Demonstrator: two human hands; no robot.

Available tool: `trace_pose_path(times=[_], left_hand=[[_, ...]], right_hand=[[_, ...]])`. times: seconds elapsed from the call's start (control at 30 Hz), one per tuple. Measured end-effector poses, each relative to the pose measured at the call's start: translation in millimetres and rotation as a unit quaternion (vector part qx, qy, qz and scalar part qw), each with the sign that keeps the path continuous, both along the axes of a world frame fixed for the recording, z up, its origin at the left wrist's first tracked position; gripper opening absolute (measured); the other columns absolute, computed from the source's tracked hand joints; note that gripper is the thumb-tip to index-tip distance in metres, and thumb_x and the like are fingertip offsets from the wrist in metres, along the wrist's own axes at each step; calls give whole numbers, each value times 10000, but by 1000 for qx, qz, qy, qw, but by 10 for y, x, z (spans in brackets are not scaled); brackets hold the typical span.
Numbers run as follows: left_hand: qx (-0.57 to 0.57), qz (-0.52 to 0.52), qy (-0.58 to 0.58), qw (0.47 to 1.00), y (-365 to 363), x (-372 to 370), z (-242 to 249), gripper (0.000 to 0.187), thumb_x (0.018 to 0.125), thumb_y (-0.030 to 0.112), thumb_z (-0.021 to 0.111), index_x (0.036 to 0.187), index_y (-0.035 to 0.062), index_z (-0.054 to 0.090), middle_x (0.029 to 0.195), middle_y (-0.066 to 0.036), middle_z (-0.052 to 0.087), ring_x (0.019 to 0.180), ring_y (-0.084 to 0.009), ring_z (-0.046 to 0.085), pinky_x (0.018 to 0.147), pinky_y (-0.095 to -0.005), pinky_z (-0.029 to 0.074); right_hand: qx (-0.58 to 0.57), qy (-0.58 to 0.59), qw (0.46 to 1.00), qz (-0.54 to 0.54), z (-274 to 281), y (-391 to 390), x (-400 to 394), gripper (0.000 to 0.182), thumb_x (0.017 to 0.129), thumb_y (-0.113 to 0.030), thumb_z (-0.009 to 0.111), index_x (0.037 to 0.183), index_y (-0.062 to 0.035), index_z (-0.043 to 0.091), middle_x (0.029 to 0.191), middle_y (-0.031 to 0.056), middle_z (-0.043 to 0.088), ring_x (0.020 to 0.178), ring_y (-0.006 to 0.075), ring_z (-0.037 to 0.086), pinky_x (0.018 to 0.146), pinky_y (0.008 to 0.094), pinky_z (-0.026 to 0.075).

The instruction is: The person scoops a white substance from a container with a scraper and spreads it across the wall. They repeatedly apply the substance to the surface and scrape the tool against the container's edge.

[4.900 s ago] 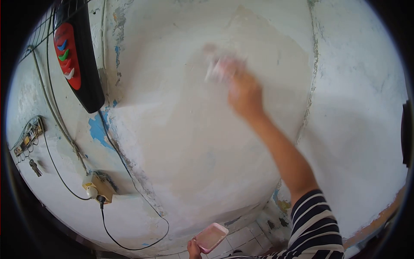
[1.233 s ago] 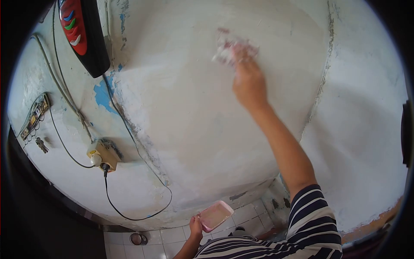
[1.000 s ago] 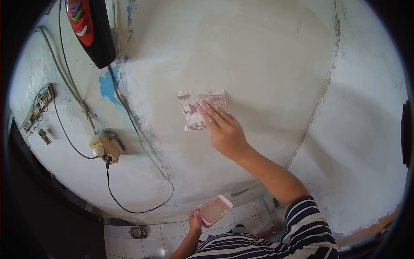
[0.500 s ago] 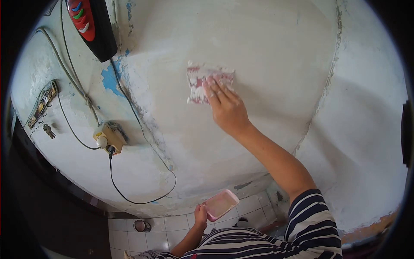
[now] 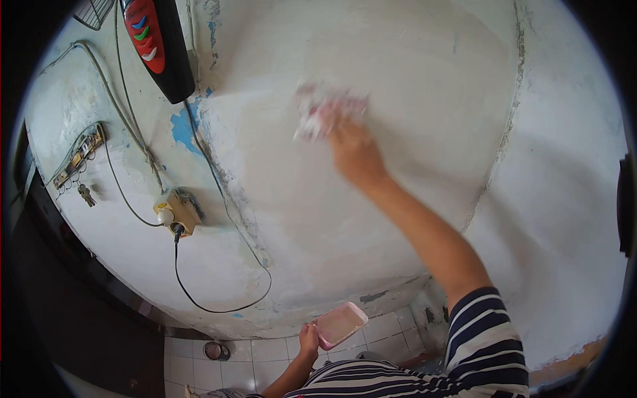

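Note:
My right hand (image 5: 355,151) is raised against the whitish plastered wall (image 5: 398,66), fingers pressing a small pink-stained sheet (image 5: 317,113) flat to it; the sheet is blurred by motion. Low in the view, my left hand (image 5: 308,337) grips the end of a shallow pink tray (image 5: 340,324) holding pale paste, held near my striped shirt (image 5: 478,351).
A black and red device (image 5: 159,46) hangs at the upper left. Below it a socket box (image 5: 175,213) has a black cable (image 5: 219,308) looping down. Keys (image 5: 85,194) hang on a hook rack at the far left. White floor tiles (image 5: 265,348) and a drain lie below.
My right hand has slid the sheet up the wall from its lower position of a second ago. The pink tray has stayed low in my left hand.

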State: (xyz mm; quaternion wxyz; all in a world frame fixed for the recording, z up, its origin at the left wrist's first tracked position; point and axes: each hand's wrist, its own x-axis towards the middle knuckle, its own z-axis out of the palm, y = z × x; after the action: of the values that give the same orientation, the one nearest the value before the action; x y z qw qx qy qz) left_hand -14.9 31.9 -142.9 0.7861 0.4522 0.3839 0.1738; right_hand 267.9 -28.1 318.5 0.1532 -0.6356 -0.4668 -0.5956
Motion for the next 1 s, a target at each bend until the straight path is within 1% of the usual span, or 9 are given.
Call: trace_pose_path(times=[0.17,0.27,0.4,0.53,0.6,0.7,0.77,0.9,1.0], left_hand=[[30,21,12,999,-128,32,89,200,982,240,602,948,42,593,885,-39,621,817,-122,550,748,-285,458],[-17,45,-32,998,-199,22,161,206,982,244,602,939,43,592,878,-37,619,812,-116,547,735,-279,457],[2,41,17,999,-256,-24,150,204,985,243,599,953,42,596,889,-41,626,823,-119,559,731,-277,462],[-4,73,10,997,-381,-10,171,195,992,236,590,950,46,585,882,-42,630,806,-125,569,723,-288,467],[-23,96,-5,995,-428,36,164,193,993,234,587,947,47,581,879,-44,632,799,-128,573,721,-291,468],[-2,92,-7,996,-351,2,100,188,993,231,587,943,50,575,879,-47,634,790,-131,578,722,-292,474],[-8,100,-2,995,-349,-12,98,194,994,238,583,956,47,580,893,-55,642,803,-135,589,723,-291,480],[-29,112,-11,993,-469,-8,273,208,996,252,574,956,48,579,883,-56,644,798,-131,583,704,-294,480],[-12,91,21,996,-479,48,389,220,994,260,570,961,43,577,884,-63,645,790,-130,576,690,-298,477]], right_hand=[[-38,64,991,114,-500,0,-461,377,899,-64,583,1265,23,605,1339,171,613,1263,324,578,1054,442,471],[37,66,987,144,124,-316,-497,419,881,-4,574,1300,-8,593,1354,174,599,1282,331,558,1063,461,460],[128,18,990,61,809,-441,-180,477,847,25,561,1323,-2,571,1355,185,594,1275,349,555,1037,436,473],[46,3,999,4,19,-57,-61,423,873,-48,579,1292,7,592,1325,190,614,1286,323,557,1002,442,500],[-15,12,997,78,-322,-13,-298,389,886,-70,582,1268,-3,612,1310,182,623,1293,305,559,987,443,513],[-14,119,983,142,-302,-136,-514,361,897,-66,575,1250,-15,625,1305,167,627,1278,307,571,996,447,510],[66,65,979,180,146,-297,-423,386,885,-1,579,1268,-29,615,1299,150,636,1242,331,591,1032,469,479],[161,-6,982,97,820,-394,-23,425,861,4,579,1284,-24,598,1309,158,625,1227,321,594,1014,476,481],[74,-11,997,21,328,-195,-10,405,877,-60,565,1278,-7,596,1279,170,638,1230,311,596,1021,457,478]])
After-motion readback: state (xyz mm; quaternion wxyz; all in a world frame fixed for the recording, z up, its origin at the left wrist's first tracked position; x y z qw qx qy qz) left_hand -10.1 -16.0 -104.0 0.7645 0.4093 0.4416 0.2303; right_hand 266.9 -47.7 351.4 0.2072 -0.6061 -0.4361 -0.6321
